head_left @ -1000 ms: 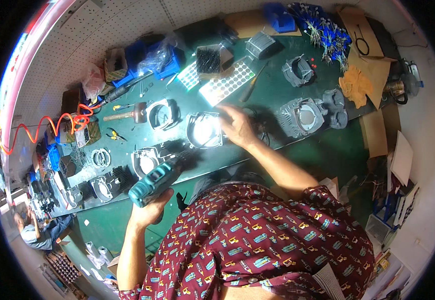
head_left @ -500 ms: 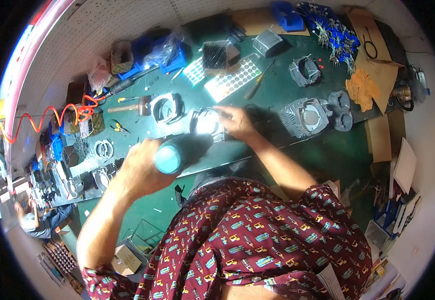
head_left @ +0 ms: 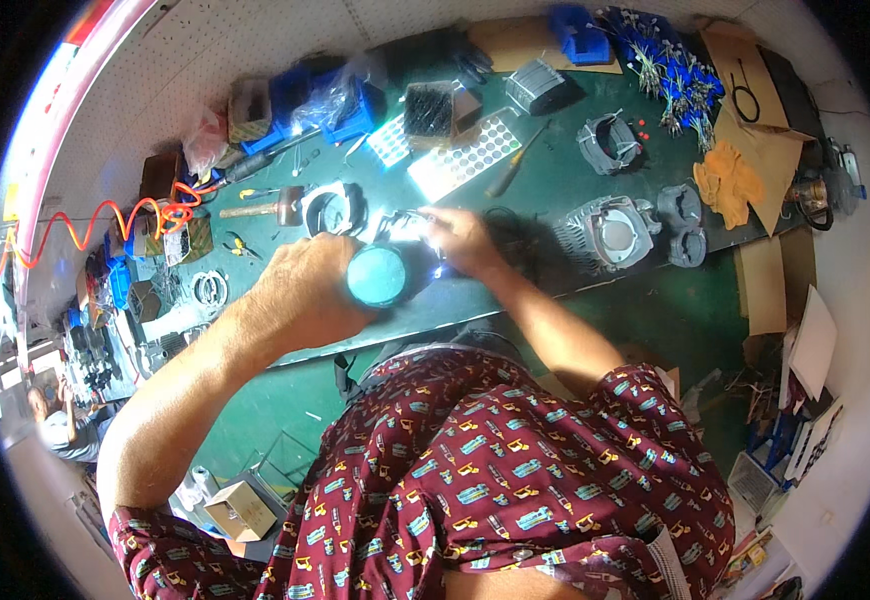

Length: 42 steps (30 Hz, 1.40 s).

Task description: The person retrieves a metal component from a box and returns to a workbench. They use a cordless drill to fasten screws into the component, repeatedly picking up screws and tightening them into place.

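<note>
My left hand [head_left: 320, 285] is closed round a dark, thick-bodied power tool with a round teal end [head_left: 377, 276]. The tool is tilted over a grey metal housing [head_left: 405, 224] at the bench's near side, and hides much of it. Bright light falls on the housing. Whether the tool's tip touches it I cannot tell. My right hand [head_left: 463, 243] grips the housing's right side with bent fingers. Just left of it lies a round metal ring part [head_left: 331, 210]. To the right sits a finned motor housing [head_left: 610, 233], with two round grey parts [head_left: 682, 225] beside it.
A wooden-handled mallet [head_left: 280, 207], pliers [head_left: 241, 245] and a screwdriver [head_left: 513, 172] lie on the green bench. Sticker sheets [head_left: 465, 160] and blue bins [head_left: 350, 115] are behind. An orange glove [head_left: 727, 178] lies at right. An orange coiled hose [head_left: 105, 225] hangs left. Another person [head_left: 65, 425] sits far left.
My left hand has moved up and right, bringing the tool over the housing, with its teal end turned more toward me. My right hand stays at the housing, shifted only slightly.
</note>
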### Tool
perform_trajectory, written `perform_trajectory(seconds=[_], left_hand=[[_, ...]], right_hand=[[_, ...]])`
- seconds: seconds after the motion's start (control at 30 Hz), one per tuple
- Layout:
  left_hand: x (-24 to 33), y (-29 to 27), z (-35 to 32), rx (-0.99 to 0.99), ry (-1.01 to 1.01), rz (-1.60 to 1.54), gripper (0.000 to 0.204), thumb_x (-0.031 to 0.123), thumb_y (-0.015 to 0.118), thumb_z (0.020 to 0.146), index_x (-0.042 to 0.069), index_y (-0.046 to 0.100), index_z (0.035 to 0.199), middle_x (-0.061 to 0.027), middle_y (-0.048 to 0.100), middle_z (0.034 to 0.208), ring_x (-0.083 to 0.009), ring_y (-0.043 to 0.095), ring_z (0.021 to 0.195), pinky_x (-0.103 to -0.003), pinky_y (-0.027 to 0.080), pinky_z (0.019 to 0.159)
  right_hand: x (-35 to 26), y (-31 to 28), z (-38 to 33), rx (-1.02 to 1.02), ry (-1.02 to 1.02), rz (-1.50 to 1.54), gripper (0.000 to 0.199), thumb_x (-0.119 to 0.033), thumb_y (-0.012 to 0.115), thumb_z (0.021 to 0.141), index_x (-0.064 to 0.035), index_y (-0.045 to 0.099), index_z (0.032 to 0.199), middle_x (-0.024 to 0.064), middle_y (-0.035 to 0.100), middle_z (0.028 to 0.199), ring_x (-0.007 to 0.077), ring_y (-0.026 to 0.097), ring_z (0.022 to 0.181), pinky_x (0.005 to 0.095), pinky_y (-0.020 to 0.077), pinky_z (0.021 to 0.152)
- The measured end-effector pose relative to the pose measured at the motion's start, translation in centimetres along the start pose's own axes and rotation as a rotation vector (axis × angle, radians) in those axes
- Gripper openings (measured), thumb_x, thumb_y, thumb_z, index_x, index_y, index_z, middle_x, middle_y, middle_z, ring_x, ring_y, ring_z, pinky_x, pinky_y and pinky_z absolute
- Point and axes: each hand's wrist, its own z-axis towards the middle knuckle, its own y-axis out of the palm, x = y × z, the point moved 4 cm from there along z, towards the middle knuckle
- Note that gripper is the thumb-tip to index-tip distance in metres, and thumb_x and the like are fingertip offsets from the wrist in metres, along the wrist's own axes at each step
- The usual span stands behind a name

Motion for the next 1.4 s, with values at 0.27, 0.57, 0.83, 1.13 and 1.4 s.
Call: perform_trajectory(seconds=[0.27, 0.57, 0.83, 1.13, 1.4], left_hand=[[0.5, 0.1, -1.2, 0.093, -0.001, -0.028, 0.027, 0.026, 0.074, 0.082, 0.006, 0.070, 0.099, -0.0207, 0.070, 0.086, -0.0383, 0.069, 0.083, -0.045, 0.056, 0.072], [0.1, -0.6, -5.7, 0.193, -0.137, -0.411, 0.031, 0.016, 0.075, 0.081, 0.005, 0.070, 0.110, -0.0171, 0.073, 0.088, -0.0271, 0.072, 0.080, -0.038, 0.055, 0.073], [-3.6, 9.5, -10.7, 0.463, -0.229, -0.743, 0.027, 0.012, 0.070, 0.088, 0.007, 0.066, 0.115, -0.0048, 0.064, 0.091, -0.0188, 0.059, 0.081, -0.036, 0.050, 0.074], [-3.2, 13.6, -14.1, 0.569, -0.481, -0.825, 0.025, 0.018, 0.070, 0.089, 0.006, 0.067, 0.111, -0.0040, 0.066, 0.093, -0.0194, 0.060, 0.083, -0.038, 0.049, 0.076], [-3.6, 12.5, -11.4, 0.532, -0.333, -0.786, 0.019, 0.014, 0.072, 0.090, 0.006, 0.069, 0.107, -0.0017, 0.065, 0.086, -0.0149, 0.057, 0.077, -0.034, 0.048, 0.071]], right_hand=[[0.4, 0.6, 0.1, -0.032, 0.053, 0.132, 0.036, -0.016, 0.063, 0.092, 0.0064, 0.065, 0.121, 0.0197, 0.071, 0.114, 0.0221, 0.069, 0.100, 0.0326, 0.0526, 0.089], [0.2, -2.2, 0.2, 0.092, -0.056, 0.015, 0.036, -0.017, 0.067, 0.090, 0.0059, 0.065, 0.119, 0.0194, 0.070, 0.115, 0.0209, 0.069, 0.098, 0.0341, 0.0538, 0.083], [10.6, -17.8, 8.5, 1.139, 0.326, -0.542, 0.026, -0.002, 0.061, 0.082, -0.0006, 0.068, 0.107, 0.0233, 0.063, 0.107, 0.0429, 0.062, 0.101, 0.0456, 0.0531, 0.086], [13.0, -18.6, 9.5, 1.014, 0.465, -0.623, 0.020, -0.010, 0.070, 0.082, -0.0050, 0.071, 0.101, 0.0215, 0.063, 0.111, 0.0396, 0.062, 0.105, 0.0476, 0.0525, 0.088], [12.4, -14.4, 8.2, 1.028, 0.190, 0.470, 0.021, -0.002, 0.068, 0.088, 0.0033, 0.064, 0.108, 0.0134, 0.070, 0.097, 0.0266, 0.069, 0.077, 0.0365, 0.0582, 0.073]])
